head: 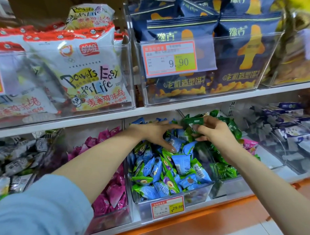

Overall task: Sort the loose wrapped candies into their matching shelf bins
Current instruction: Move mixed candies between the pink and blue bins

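Left hand: over the rear half of the centre bin; fingers straight and spread apart, thumb tip down on a blue candy, forefinger reaching toward 3 o'clock.
Right hand: at 3 o'clock of the left hand; fingers curled, thumb and fingertips clamped on the dark green candy.
Dark green candy: held at 11 o'clock of the right hand, above the divide between the centre bin and the green bin.
Centre bin: clear walls; blue and light green wrappers mixed, heaped to the front rim.
Green bin: at 3 o'clock of the centre bin, side by side.
Pink bin: at 9 o'clock of the centre bin.
Upper shelf edge: at 12 o'clock of both hands; narrow gap above the knuckles.
Orange shelf lip: at 6 o'clock; open room lies in front of it.
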Motion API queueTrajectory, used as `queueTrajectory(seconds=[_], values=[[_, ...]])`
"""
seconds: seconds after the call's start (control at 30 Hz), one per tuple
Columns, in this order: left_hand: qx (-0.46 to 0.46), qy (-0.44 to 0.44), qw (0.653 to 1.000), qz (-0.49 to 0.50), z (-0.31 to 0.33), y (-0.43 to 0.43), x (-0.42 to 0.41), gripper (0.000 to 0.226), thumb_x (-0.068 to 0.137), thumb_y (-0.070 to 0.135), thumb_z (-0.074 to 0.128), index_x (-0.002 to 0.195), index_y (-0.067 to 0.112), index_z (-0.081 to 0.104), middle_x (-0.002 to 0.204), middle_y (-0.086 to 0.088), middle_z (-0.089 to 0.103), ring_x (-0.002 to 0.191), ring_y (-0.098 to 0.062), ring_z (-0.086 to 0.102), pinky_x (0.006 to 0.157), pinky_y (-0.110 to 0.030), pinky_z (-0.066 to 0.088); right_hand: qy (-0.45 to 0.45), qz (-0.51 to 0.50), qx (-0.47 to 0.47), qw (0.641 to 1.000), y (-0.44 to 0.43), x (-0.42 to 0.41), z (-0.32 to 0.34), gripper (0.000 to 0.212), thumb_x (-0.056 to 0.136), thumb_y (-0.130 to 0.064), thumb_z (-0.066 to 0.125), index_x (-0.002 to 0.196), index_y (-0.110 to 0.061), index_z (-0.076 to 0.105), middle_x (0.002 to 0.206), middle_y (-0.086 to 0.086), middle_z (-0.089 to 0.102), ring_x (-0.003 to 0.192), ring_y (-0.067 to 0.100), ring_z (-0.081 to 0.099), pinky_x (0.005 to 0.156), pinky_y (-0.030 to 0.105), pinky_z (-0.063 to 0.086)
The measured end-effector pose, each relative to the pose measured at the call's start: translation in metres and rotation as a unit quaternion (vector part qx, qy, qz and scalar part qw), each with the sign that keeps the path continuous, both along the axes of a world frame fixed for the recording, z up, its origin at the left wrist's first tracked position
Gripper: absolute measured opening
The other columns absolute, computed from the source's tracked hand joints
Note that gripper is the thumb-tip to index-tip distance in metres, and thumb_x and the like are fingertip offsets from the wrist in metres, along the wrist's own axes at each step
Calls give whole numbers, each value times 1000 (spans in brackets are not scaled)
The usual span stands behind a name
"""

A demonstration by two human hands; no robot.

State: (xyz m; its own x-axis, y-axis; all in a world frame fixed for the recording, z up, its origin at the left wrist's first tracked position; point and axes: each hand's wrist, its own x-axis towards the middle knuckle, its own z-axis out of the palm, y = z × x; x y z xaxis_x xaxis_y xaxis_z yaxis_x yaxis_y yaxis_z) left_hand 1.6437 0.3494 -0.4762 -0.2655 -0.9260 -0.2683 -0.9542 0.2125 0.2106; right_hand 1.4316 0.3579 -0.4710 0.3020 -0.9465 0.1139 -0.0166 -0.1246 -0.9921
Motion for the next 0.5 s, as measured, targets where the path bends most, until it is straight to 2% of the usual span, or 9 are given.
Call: queueTrajectory(seconds=[0.07, 0.13, 0.2, 0.27, 0.33, 0.4, 0.5], values=[[1, -24, 1000, 12, 2, 2, 1, 82, 74, 64, 63, 142, 41, 22, 143, 4, 22, 133, -22, 25, 104, -34, 27, -4, 3, 1, 1000, -1, -1, -1, 24, 87, -6, 62, 101, -13, 44, 88, -5, 55, 79, 26, 63, 63, 21, 54], [-12, -40, 999, 7, 1, 5, 2, 73, 77, 63, 60, 138, 36, 31, 142, 8, 18, 133, -22, 21, 105, -36, 23, -6, 8, 3, 1000, -1, -1, -1, 20, 87, -6, 63, 95, -14, 47, 89, -3, 56, 78, 26, 63, 64, 21, 54], [-3, 6, 1000, 11, -1, 8, 3, 68, 80, 58, 61, 137, 32, 34, 149, 12, 13, 135, -18, 23, 109, -36, 23, -1, 10, 6, 1000, -2, -1, -2, 22, 87, -7, 63, 102, -10, 48, 94, 4, 59, 77, 26, 64, 63, 20, 55], [4, 62, 998, 29, -3, 10, 2, 66, 81, 50, 65, 136, 28, 34, 148, 6, 26, 128, -17, 37, 105, -34, 33, 2, 14, 7, 1000, -3, -1, -2, 28, 86, -7, 64, 109, -4, 47, 97, 8, 60, 75, 25, 64, 62, 19, 55], [5, 107, 993, 42, -4, 12, -1, 73, 79, 48, 69, 137, 30, 29, 144, 4, 35, 123, -16, 43, 102, -33, 37, 3, 13, 6, 1000, -3, 0, -2, 29, 86, -8, 64, 110, -4, 48, 93, 6, 60, 75, 24, 65, 61, 17, 55], [17, 127, 990, 50, -5, 13, -3, 87, 75, 50, 72, 143, 33, 20, 149, 6, 27, 131, -15, 35, 108, -33, 32, 0, 9, 6, 1000, -3, 2, -1, 28, 86, -8, 64, 108, -5, 47, 89, 1, 58, 74, 24, 64, 61, 18, 54], [5, 115, 991, 62, -12, 10, -2, 82, 77, 48, 71, 144, 31, 25, 152, 4, 21, 136, -18, 26, 110, -32, 29, -13, 4, 10, 1000, -2, 3, 0, 30, 86, -7, 63, 108, -9, 43, 87, -3, 56, 76, 25, 63, 59, 18, 54]])
